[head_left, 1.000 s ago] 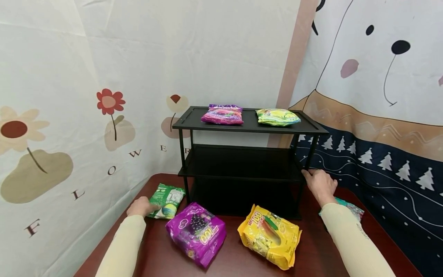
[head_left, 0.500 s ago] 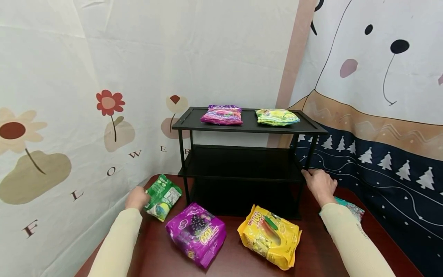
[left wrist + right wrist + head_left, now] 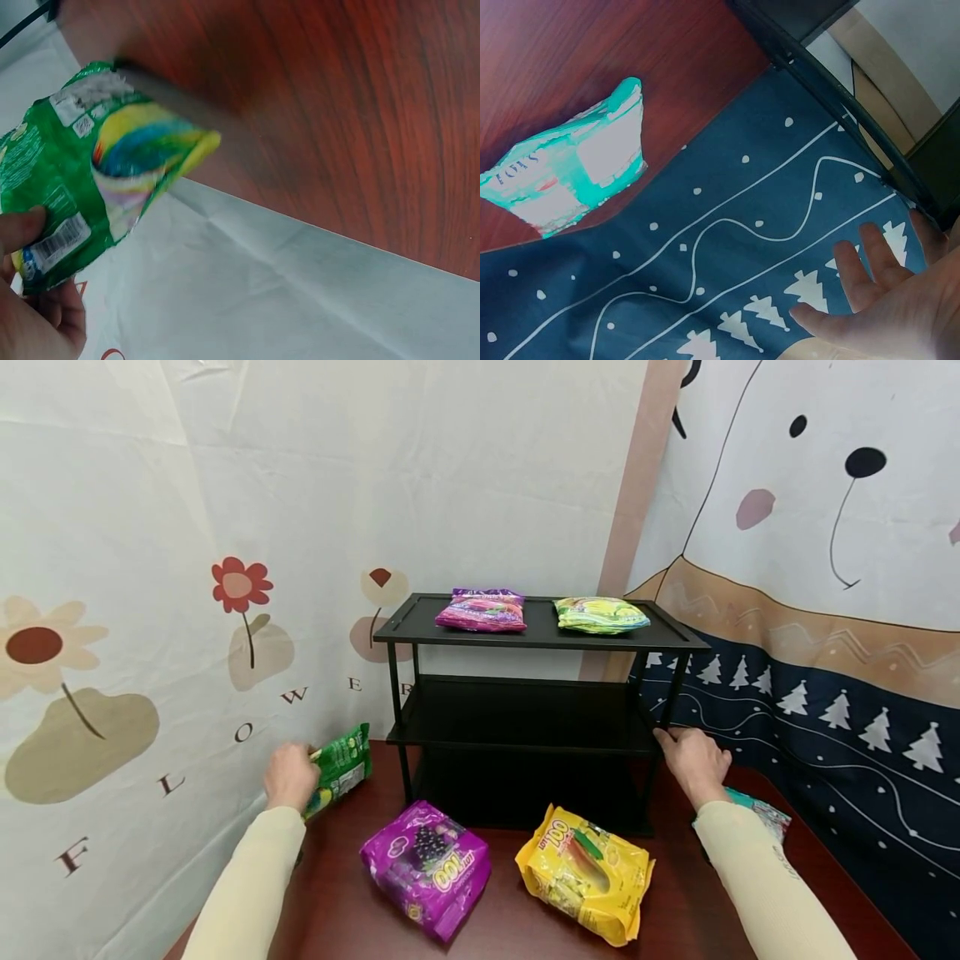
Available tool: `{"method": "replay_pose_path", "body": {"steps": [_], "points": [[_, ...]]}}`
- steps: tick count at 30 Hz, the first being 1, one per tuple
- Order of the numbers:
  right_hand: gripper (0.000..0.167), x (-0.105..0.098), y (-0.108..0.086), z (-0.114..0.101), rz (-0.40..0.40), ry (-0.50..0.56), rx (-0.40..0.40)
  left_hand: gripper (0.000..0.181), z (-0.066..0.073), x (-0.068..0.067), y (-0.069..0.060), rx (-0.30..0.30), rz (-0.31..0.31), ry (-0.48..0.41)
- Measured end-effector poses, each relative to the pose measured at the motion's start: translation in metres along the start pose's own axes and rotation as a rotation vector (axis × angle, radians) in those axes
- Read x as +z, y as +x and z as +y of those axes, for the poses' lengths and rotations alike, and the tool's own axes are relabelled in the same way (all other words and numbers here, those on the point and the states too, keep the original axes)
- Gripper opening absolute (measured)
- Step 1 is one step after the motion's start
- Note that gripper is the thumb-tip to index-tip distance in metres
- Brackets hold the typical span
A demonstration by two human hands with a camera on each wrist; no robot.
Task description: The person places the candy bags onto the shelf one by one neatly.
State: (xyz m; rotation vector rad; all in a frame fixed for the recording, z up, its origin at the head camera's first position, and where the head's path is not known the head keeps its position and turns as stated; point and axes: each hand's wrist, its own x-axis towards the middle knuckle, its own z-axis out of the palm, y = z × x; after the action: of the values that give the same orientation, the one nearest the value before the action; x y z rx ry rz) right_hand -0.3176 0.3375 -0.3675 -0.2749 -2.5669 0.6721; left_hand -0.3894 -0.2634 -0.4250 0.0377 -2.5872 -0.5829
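Note:
My left hand (image 3: 290, 775) pinches the edge of a green packet (image 3: 343, 767), tilted up at the left of the black rack (image 3: 517, 745). The left wrist view has the thumb of that hand (image 3: 37, 300) on the printed face of the green packet (image 3: 67, 165), fingers behind it. My right hand (image 3: 693, 763) touches the rack's right side near the middle shelf. In the right wrist view, the fingers of this hand (image 3: 892, 292) spread loosely beside the black frame (image 3: 840, 90); how firmly they hold it is partly hidden.
On the table (image 3: 480, 935) lie a purple bag (image 3: 427, 868) and a yellow bag (image 3: 588, 872). A teal packet (image 3: 761, 814) lies by my right forearm. The rack's top bears a purple-pink packet (image 3: 483, 610) and a yellow-green packet (image 3: 602, 615). Printed cloth hangs behind.
My left hand has moved left and slightly up, raising the green packet, which now stands tilted instead of lying flat. The right hand has stayed at the rack.

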Motion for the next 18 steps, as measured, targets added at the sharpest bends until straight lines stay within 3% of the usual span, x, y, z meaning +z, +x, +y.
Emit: {"method": "replay_pose_path", "body": {"steps": [5,8,11,14,18], "points": [[0.046,0.0,0.0,0.0,0.002,0.005,0.001,0.028,-0.001,0.004,-0.001,0.087,0.069,0.034],[0.046,0.0,0.0,-0.001,0.005,0.005,0.002,0.025,-0.001,0.007,-0.002,0.165,0.028,0.042],[0.046,-0.001,0.0,-0.001,0.005,0.001,0.003,0.023,0.0,0.01,-0.003,0.258,-0.084,0.045],[0.045,-0.001,-0.001,-0.001,0.006,-0.006,0.001,0.02,0.004,0.011,-0.006,0.307,-0.248,0.045],[0.046,0.0,-0.001,-0.001,0.003,-0.011,0.001,0.008,0.008,0.014,-0.008,0.263,-0.452,-0.007]]}}
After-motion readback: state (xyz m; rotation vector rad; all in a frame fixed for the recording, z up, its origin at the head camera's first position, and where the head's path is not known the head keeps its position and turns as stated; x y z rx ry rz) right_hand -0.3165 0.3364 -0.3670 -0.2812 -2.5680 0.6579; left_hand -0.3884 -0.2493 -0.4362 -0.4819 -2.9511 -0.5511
